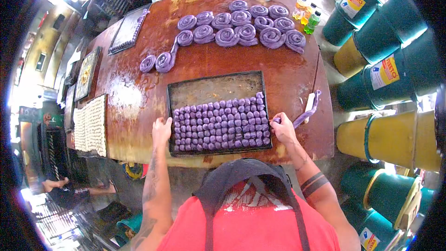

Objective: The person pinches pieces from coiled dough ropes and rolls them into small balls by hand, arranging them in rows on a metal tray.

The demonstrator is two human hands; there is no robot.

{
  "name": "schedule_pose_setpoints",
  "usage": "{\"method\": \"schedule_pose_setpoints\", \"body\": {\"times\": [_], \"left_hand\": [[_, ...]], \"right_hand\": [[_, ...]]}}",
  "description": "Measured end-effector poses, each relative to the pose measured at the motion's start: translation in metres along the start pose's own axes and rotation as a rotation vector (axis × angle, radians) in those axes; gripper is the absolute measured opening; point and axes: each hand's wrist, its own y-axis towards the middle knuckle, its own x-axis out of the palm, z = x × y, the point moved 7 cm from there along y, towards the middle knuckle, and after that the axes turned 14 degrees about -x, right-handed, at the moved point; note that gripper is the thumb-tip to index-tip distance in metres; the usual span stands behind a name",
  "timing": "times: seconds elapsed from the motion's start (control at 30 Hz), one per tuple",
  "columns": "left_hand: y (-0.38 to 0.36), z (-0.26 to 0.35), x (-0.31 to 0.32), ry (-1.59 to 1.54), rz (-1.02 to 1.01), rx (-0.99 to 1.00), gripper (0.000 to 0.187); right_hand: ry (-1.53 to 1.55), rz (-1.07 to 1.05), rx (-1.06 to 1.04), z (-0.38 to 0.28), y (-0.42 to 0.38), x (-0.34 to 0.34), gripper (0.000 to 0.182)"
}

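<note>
A dark metal baking tray lies before me on the wooden table. Rows of small purple dough balls fill its lower part, while its upper strip shows bare, stained metal. My left hand is closed at the tray's left rim, with the fingertips against the edge. Just beyond the right rim, my right hand is closed around one end of a purple dough rope. The rope's other end trails up and right over the tabletop, beside a white stick-like piece.
Coiled purple dough rolls cover the table's far side. At left lie a tray of pale dough pieces and other trays. Bottles stand at the far right corner. Green and yellow drums line the right side.
</note>
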Motion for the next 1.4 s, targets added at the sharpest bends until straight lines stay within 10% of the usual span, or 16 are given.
{"method": "schedule_pose_setpoints", "body": {"times": [0.37,0.5,0.7,0.9,1.13,1.27,1.4], "left_hand": [[0.03,-0.067,-0.023,-0.073,-0.014,-0.115,0.063],[0.042,-0.086,-0.013,-0.216,0.127,-0.034,0.053],[-0.033,0.04,-0.032,-0.344,0.283,0.432,0.031],[-0.08,0.196,0.042,-0.372,-0.228,0.811,0.025],[-0.081,0.242,0.114,-0.042,-0.376,0.753,0.04],[-0.099,0.242,0.076,-0.142,0.014,0.811,0.034],[-0.169,0.264,0.047,-0.48,-0.541,0.762,0.028]], "right_hand": [[0.33,-0.212,-0.088,-0.033,-0.02,0.06,0.025],[0.673,0.278,0.033,-0.046,-0.017,-0.051,0.025],[1.252,0.328,-0.394,-0.176,-0.04,-0.226,0.049],[1.098,0.04,-0.75,-0.306,-0.11,-0.248,0.041],[0.427,0.45,-0.317,-0.212,-0.064,-0.151,0.013],[0.33,0.298,-0.175,-0.118,-0.028,-0.076,0.017],[-0.11,0.21,-0.243,-0.104,-0.014,-0.025,0.014]]}}
